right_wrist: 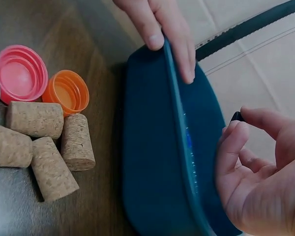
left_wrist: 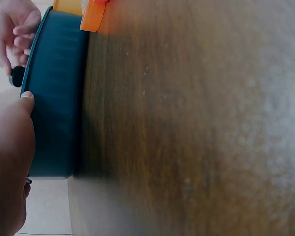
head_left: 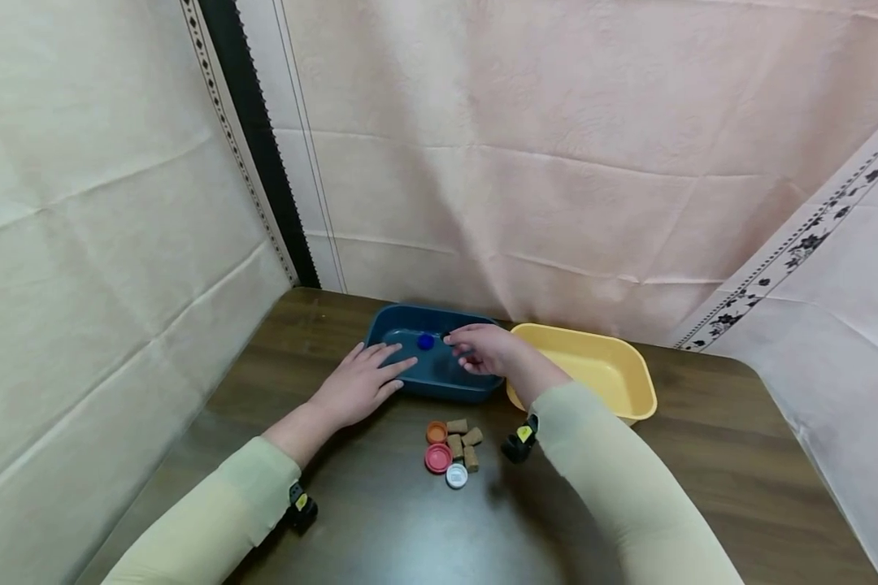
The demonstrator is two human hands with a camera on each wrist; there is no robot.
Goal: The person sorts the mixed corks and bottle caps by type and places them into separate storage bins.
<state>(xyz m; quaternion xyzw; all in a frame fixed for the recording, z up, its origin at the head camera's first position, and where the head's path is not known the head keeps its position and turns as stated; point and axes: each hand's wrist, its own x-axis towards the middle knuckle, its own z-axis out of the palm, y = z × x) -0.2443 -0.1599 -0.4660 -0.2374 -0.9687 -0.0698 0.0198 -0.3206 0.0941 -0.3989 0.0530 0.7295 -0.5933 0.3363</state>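
Note:
My right hand [head_left: 483, 348] is over the right part of a dark blue plastic tray [head_left: 439, 388]. Between thumb and index finger it pinches a small round black piece [right_wrist: 237, 116], which shows as a dark disc in the left wrist view. Spread, straight fingers of my left hand [head_left: 362, 383] rest over the tray's near left rim, with the thumb along the outer side. Inside the tray lies a small round blue object [head_left: 425, 341].
A yellow tray [head_left: 632, 366] stands to the right of the blue one. In front are several corks [right_wrist: 34, 119], an orange cap [head_left: 436, 431], a pink cap [head_left: 438, 458] and a white cap [head_left: 457, 476]. Cloth [head_left: 556, 162] hangs behind the wooden table [head_left: 380, 520].

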